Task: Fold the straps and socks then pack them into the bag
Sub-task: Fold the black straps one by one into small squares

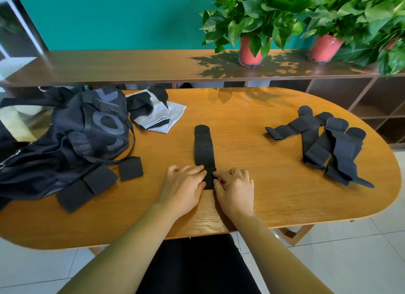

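A long black perforated strap [203, 149] lies stretched away from me on the middle of the wooden table [252, 201]. My left hand [184, 188] and my right hand [234, 188] pinch its near end from either side, fingertips curled on the fabric. Three folded black straps [96, 184] lie side by side at the near left, next to the black bag [72, 136]. A pile of unfolded black straps [324, 140] sits on the right. Grey and black socks [155, 112] lie behind the bag.
A long wooden shelf [131, 63] runs behind the table, with two potted plants in red pots [249, 50] on it. The table's rounded right edge lies past the strap pile. Tiled floor shows below.
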The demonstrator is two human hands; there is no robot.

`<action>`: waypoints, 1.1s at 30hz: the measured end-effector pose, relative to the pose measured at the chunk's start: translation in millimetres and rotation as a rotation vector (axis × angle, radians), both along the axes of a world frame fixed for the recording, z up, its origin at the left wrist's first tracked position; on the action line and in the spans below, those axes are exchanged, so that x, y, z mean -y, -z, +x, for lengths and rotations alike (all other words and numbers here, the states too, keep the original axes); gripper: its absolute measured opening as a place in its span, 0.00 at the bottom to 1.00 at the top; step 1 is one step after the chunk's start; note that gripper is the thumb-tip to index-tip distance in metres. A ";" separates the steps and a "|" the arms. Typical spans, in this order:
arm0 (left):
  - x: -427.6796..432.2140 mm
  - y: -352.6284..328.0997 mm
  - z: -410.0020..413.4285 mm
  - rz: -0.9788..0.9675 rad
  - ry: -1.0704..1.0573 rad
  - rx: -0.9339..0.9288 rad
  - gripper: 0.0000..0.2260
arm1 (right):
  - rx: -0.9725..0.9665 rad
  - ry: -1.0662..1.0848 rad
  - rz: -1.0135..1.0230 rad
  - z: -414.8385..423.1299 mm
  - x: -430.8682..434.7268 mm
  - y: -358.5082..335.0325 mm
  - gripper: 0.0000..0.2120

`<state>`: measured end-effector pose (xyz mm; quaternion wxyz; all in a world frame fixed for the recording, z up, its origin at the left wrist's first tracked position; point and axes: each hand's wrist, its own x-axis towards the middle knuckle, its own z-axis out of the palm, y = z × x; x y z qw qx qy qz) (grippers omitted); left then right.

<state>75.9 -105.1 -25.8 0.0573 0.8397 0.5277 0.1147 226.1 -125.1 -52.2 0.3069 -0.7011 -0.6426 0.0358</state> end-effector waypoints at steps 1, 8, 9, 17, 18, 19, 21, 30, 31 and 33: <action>-0.4 0.5 -4.3 -0.046 0.032 0.004 0.21 | 0.004 -0.041 0.000 3.1 2.6 -1.4 0.12; -0.3 -6.4 -26.4 -0.144 0.141 0.073 0.21 | 0.118 -0.411 -0.049 24.6 13.2 -15.0 0.18; 1.5 -7.2 -27.4 -0.154 0.126 0.110 0.19 | 0.107 -0.422 -0.048 24.9 12.1 -16.3 0.16; -2.0 -3.0 -23.8 -0.314 -0.144 0.441 0.13 | -0.171 -0.237 -0.077 11.1 3.8 -27.9 0.08; -3.5 0.1 -21.9 -0.296 -0.185 0.487 0.12 | -0.169 -0.198 -0.083 7.8 1.7 -28.9 0.08; -4.7 1.9 -19.2 -0.263 -0.220 0.509 0.09 | -0.172 -0.159 -0.092 4.7 -0.6 -30.0 0.09; -5.3 1.1 -12.5 -0.181 -0.273 0.496 0.07 | -0.180 -0.094 -0.118 -1.0 -5.5 -30.9 0.09; -10.7 3.4 -2.8 -0.155 -0.349 0.450 0.16 | -0.123 0.036 -0.149 -11.6 -14.4 -27.2 0.10; -11.7 3.9 -2.9 -0.158 -0.348 0.442 0.17 | -0.122 0.036 -0.144 -11.5 -14.6 -26.5 0.10; -12.4 4.0 -2.8 -0.166 -0.342 0.419 0.19 | -0.107 0.039 -0.140 -11.5 -14.3 -25.3 0.10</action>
